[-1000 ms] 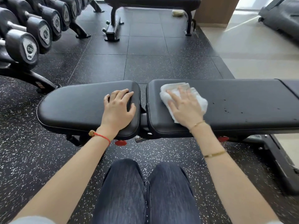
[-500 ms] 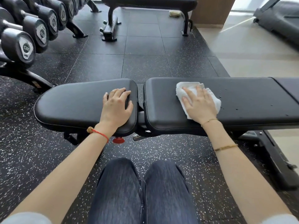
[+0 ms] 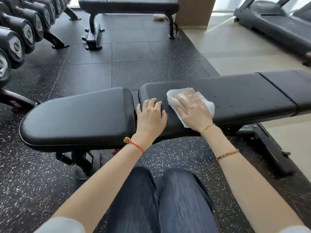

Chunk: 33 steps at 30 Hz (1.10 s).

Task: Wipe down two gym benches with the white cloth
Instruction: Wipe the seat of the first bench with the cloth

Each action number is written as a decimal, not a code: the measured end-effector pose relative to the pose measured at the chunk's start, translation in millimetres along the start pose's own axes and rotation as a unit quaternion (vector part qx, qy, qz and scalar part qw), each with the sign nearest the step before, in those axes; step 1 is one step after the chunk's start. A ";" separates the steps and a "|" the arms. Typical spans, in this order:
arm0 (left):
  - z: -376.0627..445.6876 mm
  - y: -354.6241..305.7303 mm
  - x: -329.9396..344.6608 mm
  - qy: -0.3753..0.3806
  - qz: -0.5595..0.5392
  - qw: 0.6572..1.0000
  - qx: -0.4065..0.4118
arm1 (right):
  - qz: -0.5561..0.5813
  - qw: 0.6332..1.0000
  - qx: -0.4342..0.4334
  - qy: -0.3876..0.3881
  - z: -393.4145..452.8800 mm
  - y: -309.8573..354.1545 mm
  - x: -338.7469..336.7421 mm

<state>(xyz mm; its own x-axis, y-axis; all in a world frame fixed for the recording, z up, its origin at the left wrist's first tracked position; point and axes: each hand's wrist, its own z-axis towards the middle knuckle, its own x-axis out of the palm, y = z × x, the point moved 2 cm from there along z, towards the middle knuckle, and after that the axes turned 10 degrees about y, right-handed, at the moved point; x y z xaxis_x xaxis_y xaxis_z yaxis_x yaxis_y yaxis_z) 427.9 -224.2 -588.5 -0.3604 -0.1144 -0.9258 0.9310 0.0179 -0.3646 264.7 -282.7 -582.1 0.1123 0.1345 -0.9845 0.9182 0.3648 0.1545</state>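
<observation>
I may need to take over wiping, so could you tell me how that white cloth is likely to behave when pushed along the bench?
The white cloth looks soft and bunched, so it probably folds rather than slides flat. The right hand presses it with straight fingers, likely keeping it spread.

A gym: dumbbell rack (image 3: pixel 18 36), benches (image 3: pixel 131 5) (treadmill (image 3: pixel 277 26) beyond).

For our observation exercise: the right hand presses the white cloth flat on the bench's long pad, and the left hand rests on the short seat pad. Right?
Not quite. The head view shows the left hand on the long pad too, beside the white cloth under the right hand; the short seat pad is bare.
</observation>
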 end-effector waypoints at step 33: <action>25.7 -54.0 33.9 -0.089 0.028 0.986 -0.141 | -0.050 0.996 -0.048 0.054 58.7 -100.5 -21.5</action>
<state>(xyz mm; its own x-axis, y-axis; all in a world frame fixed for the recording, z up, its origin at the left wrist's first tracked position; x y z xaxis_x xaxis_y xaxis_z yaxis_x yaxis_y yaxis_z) 366.9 -254.6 -597.6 -0.2697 -0.2777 -0.9220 0.8870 0.3010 -0.3502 192.3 -376.3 -581.3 -0.0249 0.1896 -0.9815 0.8819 0.4665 0.0677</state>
